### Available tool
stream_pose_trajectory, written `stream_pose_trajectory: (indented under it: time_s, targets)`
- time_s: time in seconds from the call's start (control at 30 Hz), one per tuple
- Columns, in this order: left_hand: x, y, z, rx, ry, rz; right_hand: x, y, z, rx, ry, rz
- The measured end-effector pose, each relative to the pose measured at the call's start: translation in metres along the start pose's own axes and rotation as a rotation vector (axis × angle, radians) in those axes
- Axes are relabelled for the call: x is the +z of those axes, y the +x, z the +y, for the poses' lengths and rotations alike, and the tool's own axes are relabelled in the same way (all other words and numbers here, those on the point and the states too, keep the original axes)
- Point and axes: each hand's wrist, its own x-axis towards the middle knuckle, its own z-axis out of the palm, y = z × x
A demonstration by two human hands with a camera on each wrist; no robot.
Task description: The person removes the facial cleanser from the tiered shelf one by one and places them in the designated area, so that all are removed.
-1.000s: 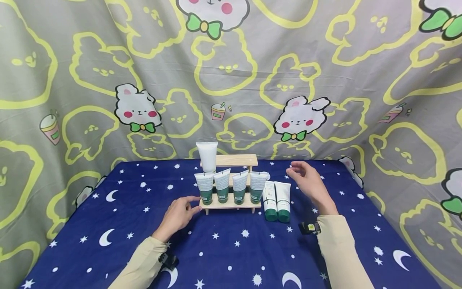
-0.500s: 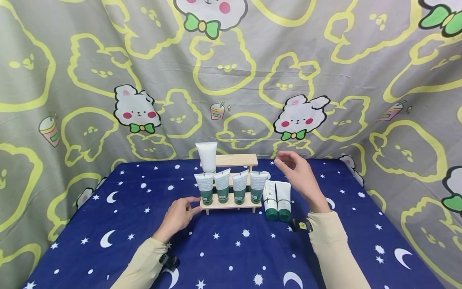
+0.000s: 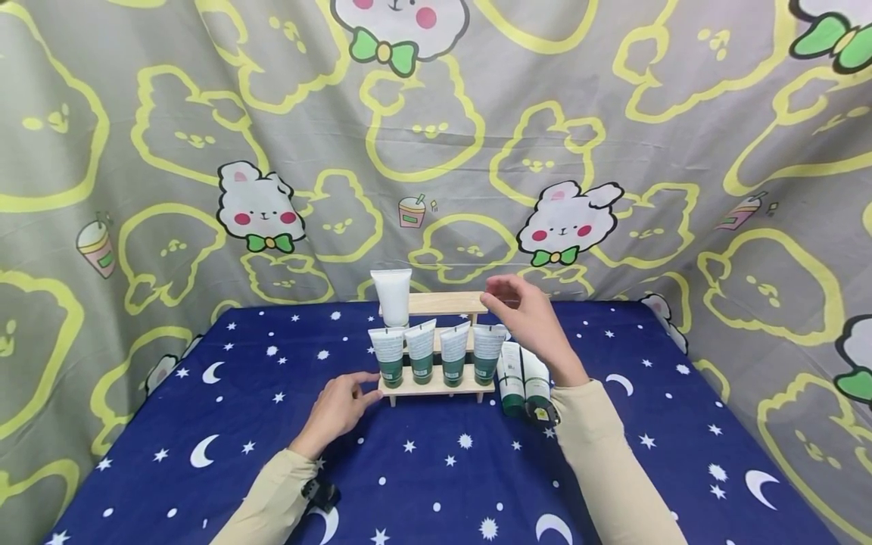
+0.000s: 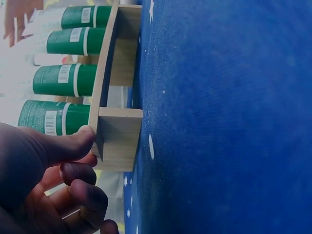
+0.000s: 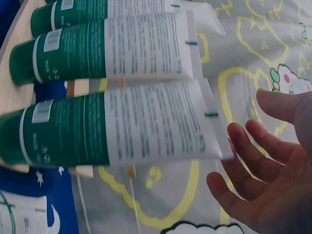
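Observation:
A small tiered wooden rack (image 3: 436,388) stands mid-table, with several green-and-white squeeze tubes (image 3: 453,354) upright in a row on its lowest step. Farther back, a white squeeze tube (image 3: 392,297) stands at the left of the top step. My left hand (image 3: 341,405) pinches the left end of the lowest step; in the left wrist view its thumb (image 4: 80,142) presses the board's edge by the end tube. Empty and with relaxed fingers, my right hand (image 3: 534,322) hovers at the rack's right side. The right wrist view shows its fingertips close by the crimped end of the rightmost tube (image 5: 156,124).
Two more white tubes with green caps (image 3: 512,375) lie side by side right of the rack, partly under the right forearm in the head view. A dark blue star-and-moon cloth (image 3: 436,469) covers the table. Behind it hangs a grey cartoon-print curtain (image 3: 463,166).
My right hand has moved left, from beyond the lying tubes to the rack's upper right. The left hand keeps its hold on the rack, and the tubes have not moved.

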Motion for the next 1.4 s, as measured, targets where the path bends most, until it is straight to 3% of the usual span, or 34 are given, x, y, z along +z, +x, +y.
stream_pose_trajectory:
  time_s: [0.43, 1.03, 1.4]
  targets:
    - [0.000, 0.001, 0.000, 0.004, -0.006, 0.002, 0.026, 0.016, -0.025, -0.059, 0.008, -0.054]
    - [0.000, 0.000, -0.001, 0.006, -0.009, -0.001, 0.071, 0.034, -0.053, -0.053, 0.044, -0.126]
    - [0.000, 0.000, -0.001, 0.018, -0.007, 0.008, 0.088, 0.042, -0.062, -0.007, -0.025, -0.136]
